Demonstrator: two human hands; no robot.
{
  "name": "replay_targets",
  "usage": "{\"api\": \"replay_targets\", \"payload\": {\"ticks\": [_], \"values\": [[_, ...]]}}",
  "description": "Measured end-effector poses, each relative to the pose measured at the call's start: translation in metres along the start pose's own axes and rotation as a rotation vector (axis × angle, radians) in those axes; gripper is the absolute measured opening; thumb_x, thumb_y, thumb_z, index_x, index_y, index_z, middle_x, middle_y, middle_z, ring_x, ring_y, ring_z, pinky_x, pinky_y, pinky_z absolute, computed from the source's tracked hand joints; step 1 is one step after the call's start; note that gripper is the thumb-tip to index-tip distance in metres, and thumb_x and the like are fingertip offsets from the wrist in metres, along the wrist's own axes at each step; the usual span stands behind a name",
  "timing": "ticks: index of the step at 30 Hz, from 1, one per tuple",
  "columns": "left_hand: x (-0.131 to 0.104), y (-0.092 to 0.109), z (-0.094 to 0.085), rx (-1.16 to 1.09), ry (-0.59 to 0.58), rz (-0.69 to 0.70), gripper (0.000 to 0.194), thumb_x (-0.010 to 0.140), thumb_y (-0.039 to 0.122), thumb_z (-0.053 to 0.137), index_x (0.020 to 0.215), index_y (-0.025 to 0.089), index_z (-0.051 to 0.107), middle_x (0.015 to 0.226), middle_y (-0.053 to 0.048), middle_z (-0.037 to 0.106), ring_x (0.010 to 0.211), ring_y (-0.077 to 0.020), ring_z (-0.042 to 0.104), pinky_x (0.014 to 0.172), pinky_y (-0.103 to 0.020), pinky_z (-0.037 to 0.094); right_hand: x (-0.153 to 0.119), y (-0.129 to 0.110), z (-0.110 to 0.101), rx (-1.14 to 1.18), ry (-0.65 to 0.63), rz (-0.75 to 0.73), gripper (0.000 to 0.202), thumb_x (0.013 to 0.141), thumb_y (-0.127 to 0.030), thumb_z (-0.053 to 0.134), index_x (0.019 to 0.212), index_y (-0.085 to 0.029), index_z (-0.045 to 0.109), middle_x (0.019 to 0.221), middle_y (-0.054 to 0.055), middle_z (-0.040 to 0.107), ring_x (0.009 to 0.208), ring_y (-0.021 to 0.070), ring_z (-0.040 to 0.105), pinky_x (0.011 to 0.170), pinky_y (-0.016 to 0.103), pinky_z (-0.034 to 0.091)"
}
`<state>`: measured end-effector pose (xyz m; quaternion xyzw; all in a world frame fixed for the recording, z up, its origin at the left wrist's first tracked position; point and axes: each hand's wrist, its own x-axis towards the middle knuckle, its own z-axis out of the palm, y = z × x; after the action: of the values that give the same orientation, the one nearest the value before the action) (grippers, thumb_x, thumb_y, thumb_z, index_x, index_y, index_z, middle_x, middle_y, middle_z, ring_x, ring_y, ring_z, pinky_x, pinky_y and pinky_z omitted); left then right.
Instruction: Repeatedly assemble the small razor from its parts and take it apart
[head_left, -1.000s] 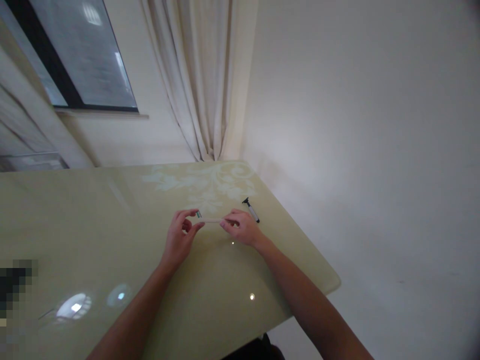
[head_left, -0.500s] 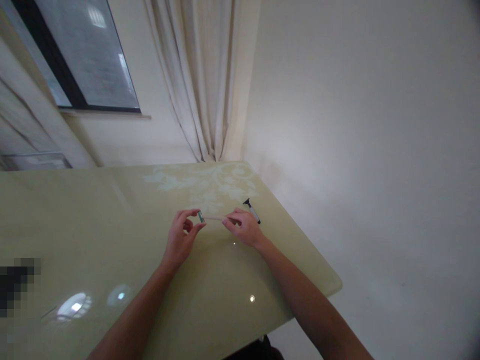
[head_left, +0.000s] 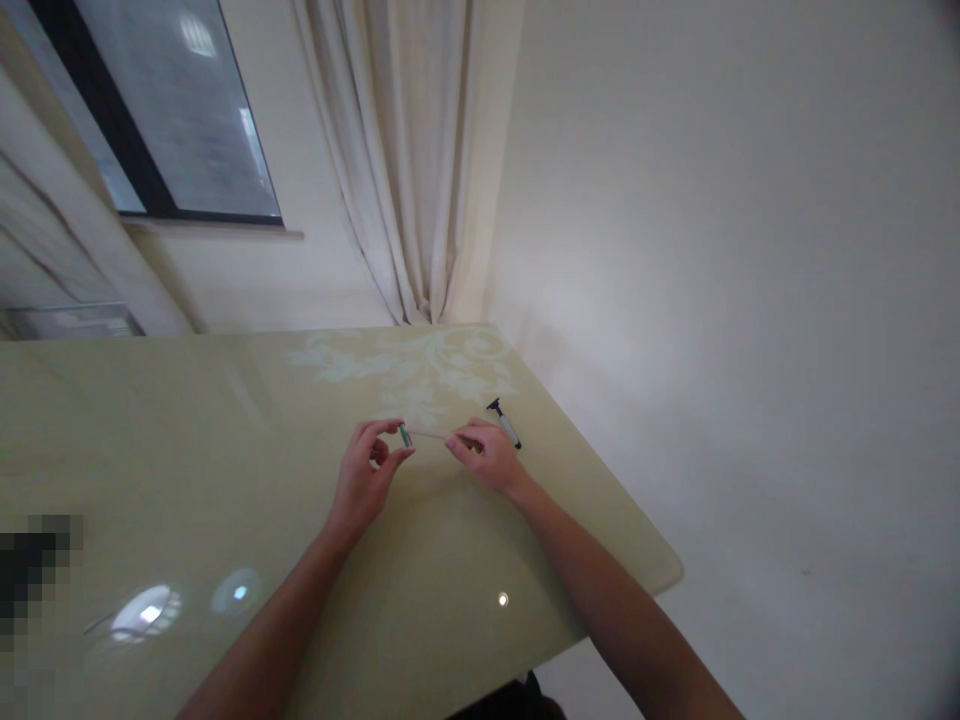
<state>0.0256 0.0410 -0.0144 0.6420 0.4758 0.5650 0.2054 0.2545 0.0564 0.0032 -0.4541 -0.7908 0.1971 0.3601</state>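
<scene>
Between the thumb and fingertips of my left hand (head_left: 365, 462) is a small green and dark razor cartridge (head_left: 405, 435), pinched by its two ends and held upright above the table. My right hand (head_left: 486, 455) grips a thin pale stick (head_left: 429, 434) that points left. The stick's far tip meets or nearly meets the cartridge; I cannot tell whether they touch. What the tip looks like is too small to make out. Just beyond my right hand lies a razor handle (head_left: 508, 425), grey and black with a black T-shaped head.
The glossy pale-green table (head_left: 187, 430) has a white floral pattern near its back corner. Its right edge runs close to a bare wall (head_left: 712, 300). Curtains (head_left: 397, 150) and a window (head_left: 202, 120) are behind. A blurred-out dark patch (head_left: 34, 565) sits at the left.
The razor cartridge has shifted slightly right and turned a little in my left fingers. My right hand and the stick have hardly moved.
</scene>
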Motion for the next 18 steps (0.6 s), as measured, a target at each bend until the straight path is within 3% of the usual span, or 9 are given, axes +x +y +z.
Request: {"api": "replay_targets", "payload": {"ticks": [6,11,15,18], "values": [[-0.0005,0.0000,-0.0003,0.003,-0.004,-0.003,0.031,0.085,0.036,0.075,0.112,0.022,0.069,0.101,-0.001,0.061,0.064,-0.0106,0.052,0.062,-0.027,0.051,0.0009,0.0014,0.0011,-0.026,0.019,0.047,0.041,0.102,-0.045,0.059,0.076,-0.016,0.072,0.073,0.001,0.055,0.068,0.0137,0.051,0.065,0.028,0.034],[-0.0009,0.0001,-0.0004,0.017,-0.013,0.016,0.032,0.085,0.036,0.074,0.113,0.022,0.069,0.102,-0.001,0.061,0.065,-0.0106,0.052,0.061,-0.027,0.050,0.0008,0.0034,0.0024,0.035,-0.010,-0.014,0.043,0.102,-0.048,0.058,0.077,-0.016,0.072,0.074,0.001,0.057,0.069,0.0137,0.051,0.066,0.027,0.035],[-0.0011,-0.0012,-0.0002,0.015,-0.008,0.024,0.030,0.086,0.035,0.075,0.113,0.022,0.069,0.102,-0.001,0.061,0.066,-0.0108,0.053,0.063,-0.027,0.051,0.0006,0.0056,0.0025,-0.005,0.062,0.028,0.046,0.102,-0.051,0.058,0.075,-0.016,0.072,0.073,0.001,0.056,0.068,0.0141,0.050,0.065,0.028,0.033],[-0.0012,-0.0018,0.0001,0.013,-0.014,0.025,0.032,0.086,0.034,0.075,0.115,0.022,0.069,0.103,-0.001,0.060,0.066,-0.0104,0.052,0.063,-0.027,0.051,0.0001,0.0053,0.0028,0.042,0.021,-0.006,0.043,0.102,-0.051,0.058,0.080,-0.017,0.073,0.074,0.001,0.056,0.068,0.0139,0.050,0.065,0.027,0.035]]}}
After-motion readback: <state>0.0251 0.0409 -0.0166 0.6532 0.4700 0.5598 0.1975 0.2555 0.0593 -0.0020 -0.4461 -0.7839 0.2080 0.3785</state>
